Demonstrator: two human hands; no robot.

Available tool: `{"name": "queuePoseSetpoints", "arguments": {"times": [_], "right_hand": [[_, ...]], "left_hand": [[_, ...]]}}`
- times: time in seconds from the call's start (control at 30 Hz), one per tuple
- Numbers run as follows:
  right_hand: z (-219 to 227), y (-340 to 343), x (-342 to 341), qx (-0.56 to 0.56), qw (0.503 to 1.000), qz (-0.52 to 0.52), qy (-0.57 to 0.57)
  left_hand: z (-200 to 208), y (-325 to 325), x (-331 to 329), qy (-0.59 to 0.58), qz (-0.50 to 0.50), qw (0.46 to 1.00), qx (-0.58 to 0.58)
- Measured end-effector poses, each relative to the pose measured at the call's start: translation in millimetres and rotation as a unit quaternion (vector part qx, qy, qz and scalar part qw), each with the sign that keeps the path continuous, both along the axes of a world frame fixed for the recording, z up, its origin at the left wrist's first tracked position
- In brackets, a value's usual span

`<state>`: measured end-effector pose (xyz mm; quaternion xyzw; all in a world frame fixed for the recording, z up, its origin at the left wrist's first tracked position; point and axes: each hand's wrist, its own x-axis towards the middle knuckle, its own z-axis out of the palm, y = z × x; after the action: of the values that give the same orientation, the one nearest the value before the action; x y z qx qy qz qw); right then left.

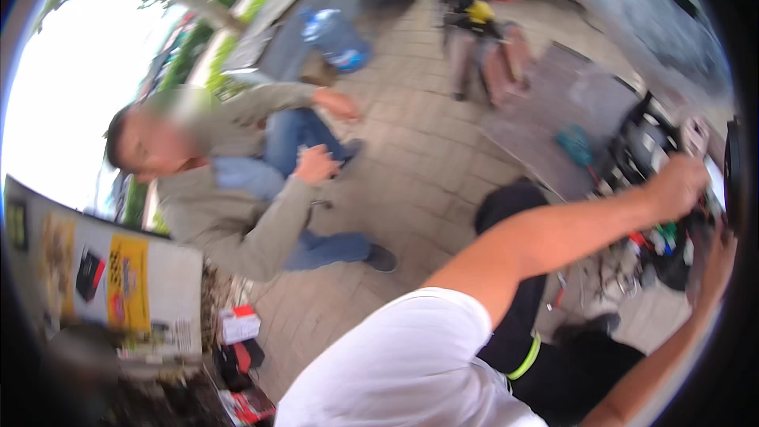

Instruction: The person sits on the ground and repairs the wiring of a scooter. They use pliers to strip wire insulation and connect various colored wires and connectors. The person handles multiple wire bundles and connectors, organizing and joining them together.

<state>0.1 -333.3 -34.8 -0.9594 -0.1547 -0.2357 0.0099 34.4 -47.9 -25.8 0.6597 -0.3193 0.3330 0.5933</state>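
My left hand (681, 187), at the end of a bare arm in a white short sleeve, reaches to the far right. Its fingers are closed; whatever they grip is hidden. Just beyond it stands a pinkish, roll-like object (695, 136). My right hand (715, 259) is below, by the dark rim of the picture, blurred and partly cut off, so its fingers cannot be read. A black, curved object (732, 178) stands upright beside both hands; its kind is unclear. Under my hands lies a jumble of small parts and a black bag-like heap (672, 265).
A person in a grey-green jacket (229, 221) sits at left. A blue water jug (338, 39) stands behind. Near my arm are a grey board (561, 111), a teal bundle (575, 145) and a red-handled tool (558, 291). Red-and-white boxes (239, 324) lie lower left.
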Motion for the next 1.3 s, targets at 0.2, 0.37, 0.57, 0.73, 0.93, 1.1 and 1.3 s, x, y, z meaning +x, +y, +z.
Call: {"name": "queuePoseSetpoints", "arguments": {"times": [0.2,0.37,0.57,0.73,0.93,1.1,1.3], "right_hand": [[96,151,-61,0.287,0.957,0.004,-0.042],[88,130,-83,0.318,0.946,0.001,-0.059],[76,125,-98,0.344,0.937,0.001,-0.066],[71,138,-103,0.427,0.903,0.037,-0.019],[47,183,-100,0.538,0.829,0.125,0.083],[27,200,-91,0.585,0.785,0.078,0.186],[10,193,-91,0.581,0.753,0.039,0.305]], "left_hand": [[25,49,-21,0.029,0.039,0.998,0.042],[32,48,-29,0.220,-0.107,0.970,-0.020],[27,63,-42,0.256,-0.087,0.963,-0.006],[13,82,-55,0.310,-0.103,0.919,0.218],[-15,69,-63,0.235,-0.117,0.917,0.299],[-15,64,-57,0.490,-0.185,0.846,0.099],[5,74,-72,0.516,-0.251,0.819,-0.011]]}}
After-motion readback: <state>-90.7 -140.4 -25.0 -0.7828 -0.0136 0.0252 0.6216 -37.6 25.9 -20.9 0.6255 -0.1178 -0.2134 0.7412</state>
